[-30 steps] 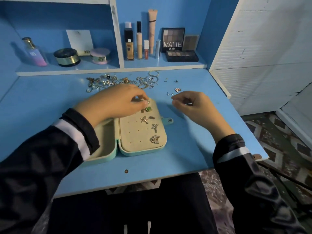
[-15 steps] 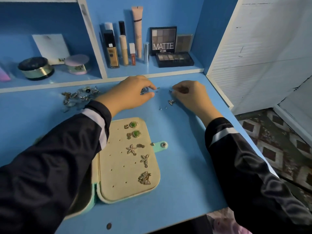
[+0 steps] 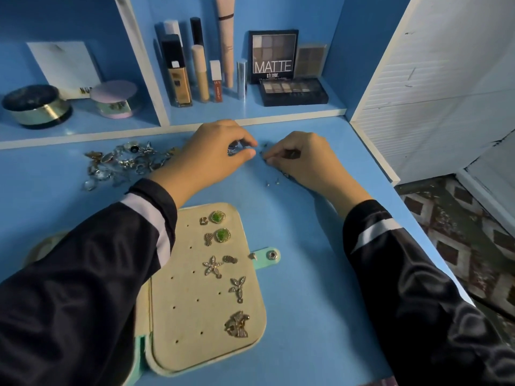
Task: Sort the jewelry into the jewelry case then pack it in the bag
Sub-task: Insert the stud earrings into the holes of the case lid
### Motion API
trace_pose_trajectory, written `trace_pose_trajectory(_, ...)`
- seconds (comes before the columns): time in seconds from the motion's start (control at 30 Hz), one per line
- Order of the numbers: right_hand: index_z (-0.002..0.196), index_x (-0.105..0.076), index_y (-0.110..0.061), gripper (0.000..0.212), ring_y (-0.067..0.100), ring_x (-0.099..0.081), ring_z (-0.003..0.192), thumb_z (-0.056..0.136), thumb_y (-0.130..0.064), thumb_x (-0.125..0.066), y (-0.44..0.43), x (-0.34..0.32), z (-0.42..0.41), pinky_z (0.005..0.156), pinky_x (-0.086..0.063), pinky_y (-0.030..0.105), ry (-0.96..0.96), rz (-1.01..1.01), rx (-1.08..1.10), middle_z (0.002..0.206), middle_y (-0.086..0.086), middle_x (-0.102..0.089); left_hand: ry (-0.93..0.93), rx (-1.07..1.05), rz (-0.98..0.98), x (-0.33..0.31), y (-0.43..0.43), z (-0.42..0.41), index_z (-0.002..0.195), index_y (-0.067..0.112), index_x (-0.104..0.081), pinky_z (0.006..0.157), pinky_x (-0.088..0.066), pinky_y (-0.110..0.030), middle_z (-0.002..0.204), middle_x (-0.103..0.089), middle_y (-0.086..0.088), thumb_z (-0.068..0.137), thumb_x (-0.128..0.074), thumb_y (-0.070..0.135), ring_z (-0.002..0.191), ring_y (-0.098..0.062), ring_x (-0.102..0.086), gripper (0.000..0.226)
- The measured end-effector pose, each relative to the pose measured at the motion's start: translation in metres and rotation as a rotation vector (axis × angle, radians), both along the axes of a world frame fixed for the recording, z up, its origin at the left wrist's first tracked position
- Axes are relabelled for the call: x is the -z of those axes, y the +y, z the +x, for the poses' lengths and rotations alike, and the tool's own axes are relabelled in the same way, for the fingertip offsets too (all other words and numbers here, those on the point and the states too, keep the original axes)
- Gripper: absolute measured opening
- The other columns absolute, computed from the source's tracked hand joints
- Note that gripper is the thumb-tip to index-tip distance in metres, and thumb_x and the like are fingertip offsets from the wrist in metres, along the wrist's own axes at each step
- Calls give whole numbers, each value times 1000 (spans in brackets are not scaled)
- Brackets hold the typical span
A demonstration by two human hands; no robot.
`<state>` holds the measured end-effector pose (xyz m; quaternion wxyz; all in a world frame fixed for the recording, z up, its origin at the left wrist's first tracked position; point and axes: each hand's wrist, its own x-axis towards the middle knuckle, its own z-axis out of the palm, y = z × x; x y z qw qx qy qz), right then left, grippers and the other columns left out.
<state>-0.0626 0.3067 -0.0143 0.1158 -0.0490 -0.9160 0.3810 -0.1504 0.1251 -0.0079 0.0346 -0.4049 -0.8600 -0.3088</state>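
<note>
Both hands are held at the far side of the blue tabletop [image 3: 306, 274], close under the white front edge of the shelf [image 3: 292, 114]. The left hand [image 3: 211, 154] is curled, and a small silvery piece [image 3: 233, 148] is pinched between its thumb and fingertips. The right hand [image 3: 301, 160] is set just beside it, fingertips almost meeting; its fingers are drawn together over tiny studs [image 3: 271, 183] on the tabletop, though whether one is actually held cannot be told. A heap of loose jewelry [image 3: 125, 162] is spread outward of the left hand, along the shelf edge. The open jewelry case [image 3: 195, 288] is laid nearer the body, below the left wrist and partly covered by the left sleeve [image 3: 83, 288], with several earrings pinned along its cream panel. Bare tabletop is left between the right sleeve [image 3: 418, 288] and the case, while the table's right edge [image 3: 390, 174] is found close outside the right hand.
</note>
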Motion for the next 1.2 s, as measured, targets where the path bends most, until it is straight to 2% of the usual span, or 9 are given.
trace_pose_trajectory(0.2,88,-75,-23,8,-3,-48,58,86,-16,-71,13,6,-10,62,-38,10,54,-110,66,70,-7,-62,-14,31,-6,0,1,1,101,18,-75,86,-48,-34,102,-67,-2,90,-71,23,91,-18,-62,13)
trace_pose_trajectory(0.33,95,-76,-16,10,1,-54,67,86,-14,-70,13,7,-21,67,-41,6,67,-38,67,78,-4,-66,-1,73,-28,1,5,3,103,18,-75,86,-48,-37,98,-66,-1,90,-70,22,89,-19,-61,15)
trace_pose_trajectory(0.5,96,-76,-14,13,-3,-55,69,85,-9,-70,11,5,-29,68,-41,5,72,26,-1,80,-4,-66,32,105,-76,3,10,3,109,15,-75,90,-47,-41,106,-67,-5,90,-69,23,98,-23,-61,21)
trace_pose_trajectory(0.67,93,-76,-14,14,-4,-53,68,84,-9,-67,9,4,-31,66,-39,4,55,53,-12,80,-4,-65,29,110,-96,4,14,5,113,16,-73,91,-46,-37,109,-66,-4,91,-69,24,100,-21,-58,24)
trace_pose_trajectory(0.97,90,-75,-13,11,-1,-51,68,85,-9,-66,14,5,-30,65,-40,5,47,65,-9,82,-2,-65,23,114,-92,3,10,7,100,17,-75,83,-48,-35,95,-63,0,91,-69,20,85,-17,-57,11)
trace_pose_trajectory(1.2,95,-75,-14,15,-1,-51,67,86,-8,-66,18,6,-28,65,-39,5,37,26,-18,79,-4,-63,1,-15,-2,0,3,5,100,17,-72,72,-42,-16,94,-63,7,94,-63,19,83,-18,-60,11)
